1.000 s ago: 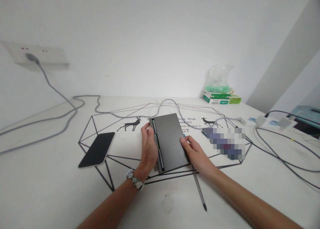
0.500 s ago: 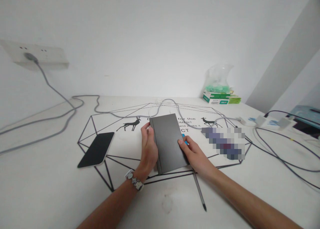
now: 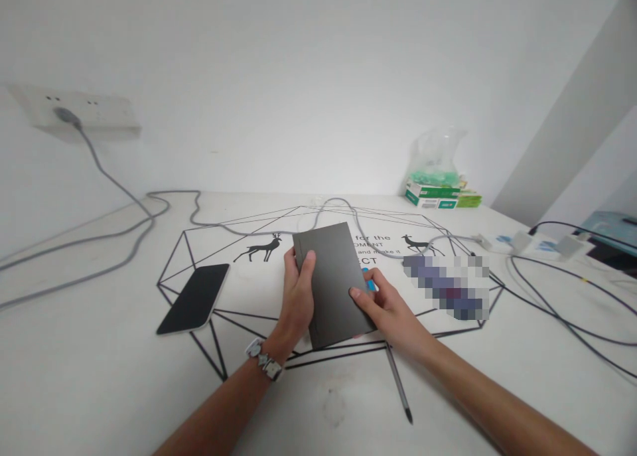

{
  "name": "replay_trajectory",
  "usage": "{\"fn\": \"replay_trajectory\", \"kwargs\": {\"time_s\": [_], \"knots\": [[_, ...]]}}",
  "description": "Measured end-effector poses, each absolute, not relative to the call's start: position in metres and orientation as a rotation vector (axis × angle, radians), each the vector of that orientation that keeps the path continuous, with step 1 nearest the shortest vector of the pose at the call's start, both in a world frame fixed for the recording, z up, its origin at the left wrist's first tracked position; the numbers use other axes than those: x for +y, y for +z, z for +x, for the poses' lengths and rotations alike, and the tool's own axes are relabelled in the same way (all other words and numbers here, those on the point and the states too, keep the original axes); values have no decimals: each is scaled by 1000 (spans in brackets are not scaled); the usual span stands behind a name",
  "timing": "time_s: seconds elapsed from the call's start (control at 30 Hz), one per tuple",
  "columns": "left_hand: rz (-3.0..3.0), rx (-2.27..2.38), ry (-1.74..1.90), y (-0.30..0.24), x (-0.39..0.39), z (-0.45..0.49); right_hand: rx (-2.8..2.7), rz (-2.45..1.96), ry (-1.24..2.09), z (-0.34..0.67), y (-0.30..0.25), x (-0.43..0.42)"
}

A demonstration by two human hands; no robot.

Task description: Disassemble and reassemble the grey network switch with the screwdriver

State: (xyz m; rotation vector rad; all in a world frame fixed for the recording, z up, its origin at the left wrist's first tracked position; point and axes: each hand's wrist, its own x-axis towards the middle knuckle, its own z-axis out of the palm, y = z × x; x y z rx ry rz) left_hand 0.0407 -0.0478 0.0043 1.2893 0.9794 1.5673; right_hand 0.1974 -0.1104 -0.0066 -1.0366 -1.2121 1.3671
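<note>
Gripping opposite edges, left hand and right hand flank the grey notebook (angled slightly leftward).

The open strip that ran down the left edge of the flat, dark-grey rectangular case a second ago is covered over now. The person's left hand has brought its thumb from beside that edge onto the smooth top, and the right hand's thumb has slid further inward. More of a small bright-blue piece shows by the right fingers.
</note>
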Motion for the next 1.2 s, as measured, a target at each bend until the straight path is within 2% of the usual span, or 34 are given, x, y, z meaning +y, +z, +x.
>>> {"fn": "replay_trajectory", "kwargs": {"time_s": [0.27,0.4,0.6,0.77,1.0,1.2], "knots": [[1249,878,1573,2,-46,43,-1187,-925,1459,197,7,-117],[1524,939,1530,9,-34,29,-1136,-815,1555,202,10,-115],[2336,1361,953,30,-7,-27,-1129,-890,1261,213,8,-107],[2448,1462,502,27,-2,-42,-1303,-1010,882,219,-8,-99],[2466,1563,276,17,-3,-33,-1789,-978,222,225,-10,-97],[2447,1598,287,1,9,-43,-1931,-866,48,224,-13,-91]]}}
